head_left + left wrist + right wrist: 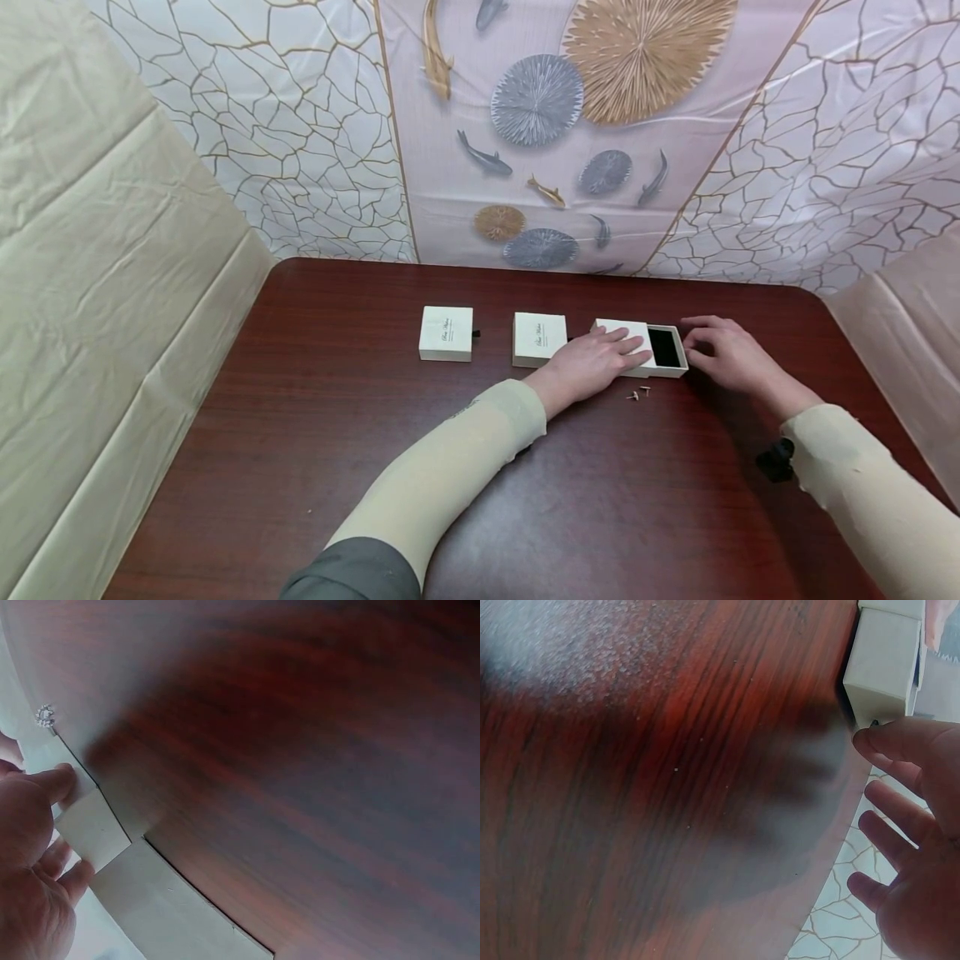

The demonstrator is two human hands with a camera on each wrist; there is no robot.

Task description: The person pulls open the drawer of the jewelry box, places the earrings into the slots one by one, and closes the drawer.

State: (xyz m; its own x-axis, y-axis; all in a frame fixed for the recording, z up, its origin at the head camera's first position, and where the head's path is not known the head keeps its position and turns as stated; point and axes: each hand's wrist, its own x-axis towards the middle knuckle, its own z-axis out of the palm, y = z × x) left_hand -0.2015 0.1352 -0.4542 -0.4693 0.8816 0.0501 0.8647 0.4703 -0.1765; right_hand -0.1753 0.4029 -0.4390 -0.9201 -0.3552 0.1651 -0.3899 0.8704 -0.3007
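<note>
My left hand (588, 367) lies across the top of the right-hand white box (634, 326), its fingers spread over the sleeve. Out of that sleeve's right side, a drawer (680, 343) with a black lining (663, 347) is pulled partway. At the drawer's outer end is my right hand (723, 354). The right wrist view shows its thumb and forefinger pinching a small dark tab (875, 722), mostly hidden by the fingertips, while the other fingers (889, 840) stay spread. Small gold-coloured pieces like stud earrings (637, 393) lie just in front of this box.
Two more white boxes with printed lids, a middle box (540, 337) and a left box (446, 333), stand in the same row. A black tab (476, 333) sticks out of the left one. Patterned cloth (330, 125) hangs behind the dark red wooden table (300, 433).
</note>
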